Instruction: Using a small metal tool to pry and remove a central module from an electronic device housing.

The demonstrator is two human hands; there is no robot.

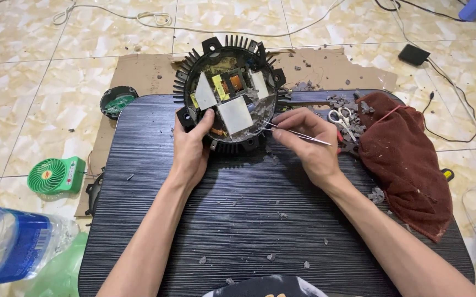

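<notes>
On dark ribbed tabletop (238, 220) over tiled floor (23, 110), left hand (190, 148) clasps finned housing (228, 93), right hand (309, 140) apparently pinching tweezers (298, 133).

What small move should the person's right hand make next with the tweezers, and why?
Probably ease the tweezers tips a little further under the circuit board's lower edge. The right hand already pinches them pointing at that edge, grey debris litters the black table, and the left hand steadies the round finned housing, so the work seems centred there.
</notes>
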